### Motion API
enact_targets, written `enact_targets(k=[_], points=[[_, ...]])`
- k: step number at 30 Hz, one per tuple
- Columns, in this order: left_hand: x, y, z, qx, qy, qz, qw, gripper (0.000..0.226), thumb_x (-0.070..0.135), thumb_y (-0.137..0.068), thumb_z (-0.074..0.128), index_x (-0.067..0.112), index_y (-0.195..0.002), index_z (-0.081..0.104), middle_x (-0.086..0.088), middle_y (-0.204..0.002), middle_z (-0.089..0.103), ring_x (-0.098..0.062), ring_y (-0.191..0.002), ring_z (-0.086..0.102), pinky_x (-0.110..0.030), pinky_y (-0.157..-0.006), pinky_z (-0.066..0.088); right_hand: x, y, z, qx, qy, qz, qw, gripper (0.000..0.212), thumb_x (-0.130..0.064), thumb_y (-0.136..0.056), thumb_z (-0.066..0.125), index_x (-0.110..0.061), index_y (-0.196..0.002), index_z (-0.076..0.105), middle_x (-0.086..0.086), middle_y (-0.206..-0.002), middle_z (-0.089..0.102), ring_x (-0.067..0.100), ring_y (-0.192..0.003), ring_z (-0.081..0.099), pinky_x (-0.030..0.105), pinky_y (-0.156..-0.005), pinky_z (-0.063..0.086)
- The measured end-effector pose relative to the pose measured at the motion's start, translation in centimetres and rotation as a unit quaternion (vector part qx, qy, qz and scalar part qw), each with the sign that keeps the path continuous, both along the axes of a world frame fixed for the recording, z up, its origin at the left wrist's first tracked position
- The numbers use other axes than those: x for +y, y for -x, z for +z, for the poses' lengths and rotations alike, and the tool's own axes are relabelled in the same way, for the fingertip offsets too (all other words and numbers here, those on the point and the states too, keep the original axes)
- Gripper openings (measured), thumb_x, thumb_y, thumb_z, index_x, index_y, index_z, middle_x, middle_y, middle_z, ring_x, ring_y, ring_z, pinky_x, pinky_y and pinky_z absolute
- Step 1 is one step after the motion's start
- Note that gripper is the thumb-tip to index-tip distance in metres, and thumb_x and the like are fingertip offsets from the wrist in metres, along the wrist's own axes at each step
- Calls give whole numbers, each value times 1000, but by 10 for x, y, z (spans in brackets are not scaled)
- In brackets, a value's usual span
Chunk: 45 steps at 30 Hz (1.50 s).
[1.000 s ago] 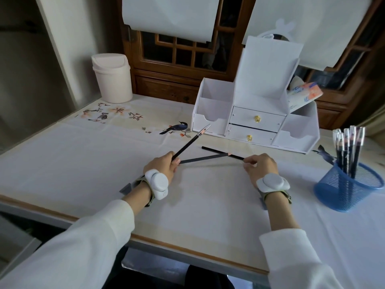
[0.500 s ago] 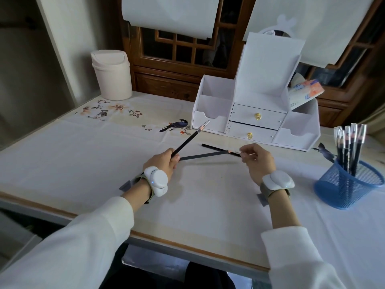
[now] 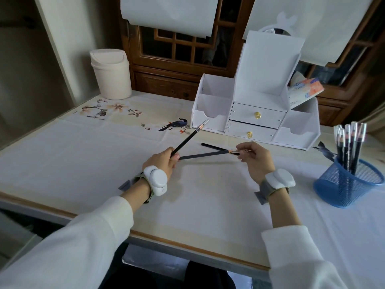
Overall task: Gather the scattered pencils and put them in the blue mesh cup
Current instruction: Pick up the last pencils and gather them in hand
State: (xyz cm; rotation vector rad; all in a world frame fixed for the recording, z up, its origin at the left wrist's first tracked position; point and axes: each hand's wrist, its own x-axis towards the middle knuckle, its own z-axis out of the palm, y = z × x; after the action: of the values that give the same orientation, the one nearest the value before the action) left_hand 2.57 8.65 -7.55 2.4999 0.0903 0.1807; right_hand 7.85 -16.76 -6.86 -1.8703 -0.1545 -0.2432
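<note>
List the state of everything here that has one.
Left hand: grips raised pencil, tip up.
Right hand: pinches far pencil by its end.
Middle pencil: between the hands, grip unclear.
Blue mesh cup: upright, pencils inside.
Organizer drawers: look shut.
Bin lid: closed.

Soft daylight filters through the paper sheets (image 3: 166, 13) hung over the window, so the room stays rather dim. The white surface (image 3: 83, 163) is evenly lit, with no glare. A faint, blurry shadow lies under the left hand (image 3: 162, 161). The wall (image 3: 25, 80) at the left sinks into murk. Straight lines bow toward the edges of the view, and the near sleeves (image 3: 73, 247) look soft.
</note>
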Motion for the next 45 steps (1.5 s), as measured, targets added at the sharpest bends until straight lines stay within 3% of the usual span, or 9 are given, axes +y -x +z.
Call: enact_targets(k=[9,15,18,22,31,36,41,45], points=[[1,1,1,-4,11,-3,1000,17,28,-99,35,22,-86,45,4,-80,59,-24,-74,52,-34,-73,46,0,2,4,0,-41,22,999,23,15,-87,47,0,-97,61,4,-76,57,-1,-54,56,9,-61,48],[0,1,2,-1,12,-1,1000,18,29,-99,35,21,-88,47,3,-81,60,-26,-77,55,-34,-73,45,-2,2,4,-3,-34,29,999,22,14,-86,49,-2,-94,61,5,-76,58,-3,-55,57,9,-64,49],[-1,4,4,-1,13,-5,1000,23,29,-99,35,15,-96,53,-1,-85,64,-30,-83,59,-36,-75,46,-2,3,3,-6,-18,34,999,19,12,-85,53,-3,-92,63,3,-77,61,3,-62,59,11,-69,52],[-1,6,5,8,36,-8,999,22,28,-98,38,14,-98,55,2,-85,63,-30,-89,60,-38,-82,47,-1,4,4,6,-47,45,998,29,12,-82,58,-16,-81,64,4,-79,65,13,-70,65,18,-76,56],[3,5,2,13,87,-27,996,11,25,-93,50,18,-97,58,4,-83,66,-27,-92,64,-40,-89,50,0,5,8,10,-134,55,989,22,17,-80,56,-2,-88,63,-3,-60,71,9,-57,67,16,-63,55],[5,3,-1,2,101,-36,994,13,21,-92,52,20,-100,62,3,-83,66,-26,-91,65,-36,-88,51,0,5,7,17,-105,45,993,13,11,-82,59,2,-90,65,3,-62,68,7,-51,64,15,-59,55],[7,0,-6,-11,107,-40,993,10,20,-91,53,21,-95,62,3,-80,66,-24,-86,65,-34,-85,49,1,5,4,29,-70,45,996,16,6,-85,58,-6,-79,66,8,-64,64,7,-47,61,16,-54,55],[9,-3,-8,-15,87,-48,995,10,20,-92,52,26,-89,60,6,-76,65,-19,-80,63,-26,-77,45,1,1,1,37,-39,31,998,15,-1,-87,58,-6,-78,68,3,-59,63,8,-44,58,16,-51,52]])
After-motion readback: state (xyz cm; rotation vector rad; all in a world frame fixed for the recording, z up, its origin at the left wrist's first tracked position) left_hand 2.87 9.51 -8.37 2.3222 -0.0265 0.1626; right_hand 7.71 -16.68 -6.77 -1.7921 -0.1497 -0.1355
